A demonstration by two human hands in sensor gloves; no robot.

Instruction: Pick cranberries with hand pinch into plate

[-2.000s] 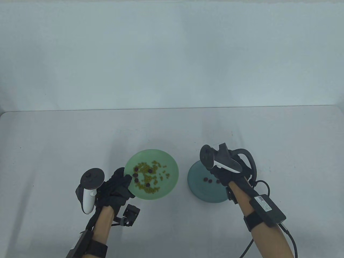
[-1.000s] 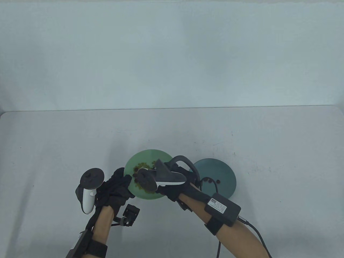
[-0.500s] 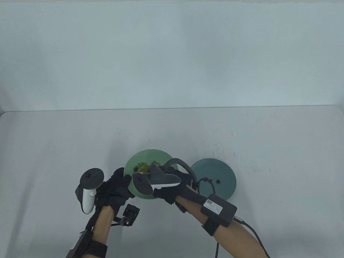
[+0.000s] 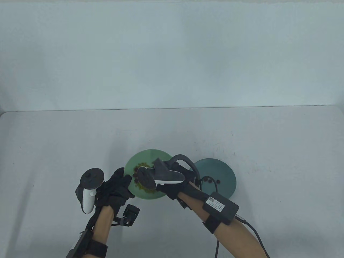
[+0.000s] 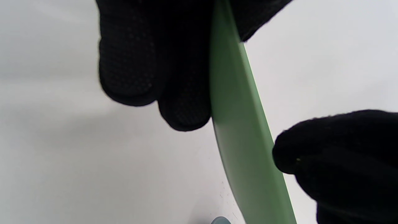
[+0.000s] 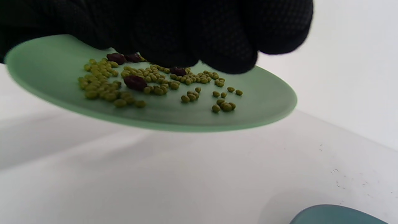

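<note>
A: We see the left hand [image 4: 115, 188] holding the green plate [image 4: 164, 156] by its near-left rim, fingers [image 5: 183, 102] under it and thumb on top, so that grip is closed on the plate. The plate is raised off the desk [image 4: 53, 150].

B: We agree. On it lie green beans [image 6: 155, 81] with dark cranberries [image 6: 135, 82] scattered among them.

A: The right hand [image 4: 174, 185] hangs over the plate's middle, fingertips [image 6: 230, 59] down close to the beans.

B: Is it pinching a berry? We cannot tell; the wrist view shows the fingertips bunched together, but whatever lies between them is hidden.

A: To the right, the teal plate [image 4: 225, 172] sits on the desk, near the green one.

B: We see two cranberries [image 4: 218, 181] on it, partly behind the right arm's cable [image 4: 212, 181].
</note>
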